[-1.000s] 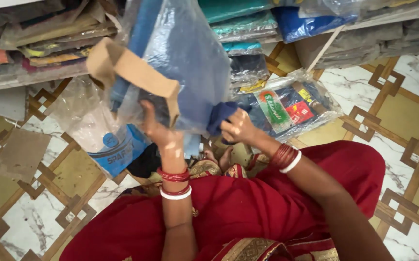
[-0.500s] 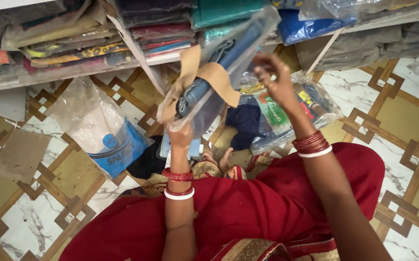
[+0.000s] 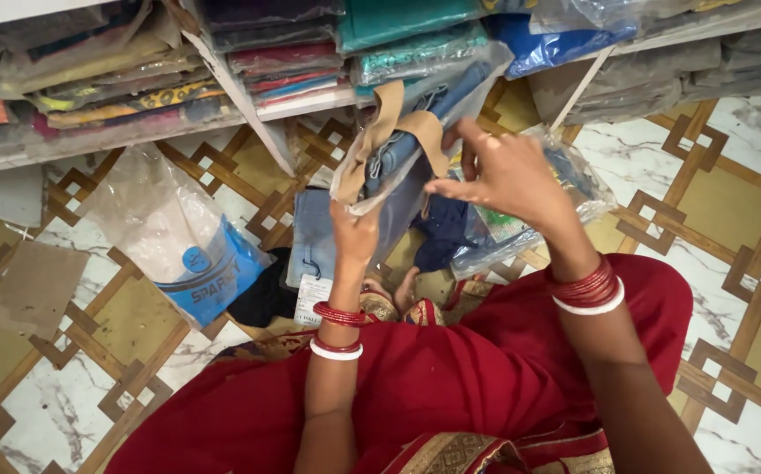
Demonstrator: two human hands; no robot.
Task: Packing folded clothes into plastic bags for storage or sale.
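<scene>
1. Between the two raised hands, the clear plastic packet of folded blue denim with a tan cardboard band (image 3: 398, 154) stands tilted, its long axis running from the left hand (image 3: 354, 235) up and away to the right, toward the white shelf edge (image 3: 222, 66).
2. The left hand is nearer — it is clenched on the packet's lower end from below, thumb and fingers pinching the plastic.
3. The right hand (image 3: 508, 175) is at the packet's upper right side, fingers spread and half curled against the loose plastic there; whether it truly grips the film or only touches it cannot be told.
4. Beyond both hands, stacked plastic-wrapped folded fabrics in teal, blue and maroon (image 3: 371, 44) fill the shelves.
5. Below the right hand lies a second clear bag holding dark blue cloth and a green printed card (image 3: 521, 224) — on the patterned marble floor (image 3: 732, 175).
6. Well to the left of the left hand rests an empty clear bag with a blue printed bottom (image 3: 191, 250), and a flat folded piece of light blue denim (image 3: 310, 250) lies just beneath the left wrist.
7. Both forearms rise from a red draped lap (image 3: 450, 377).
</scene>
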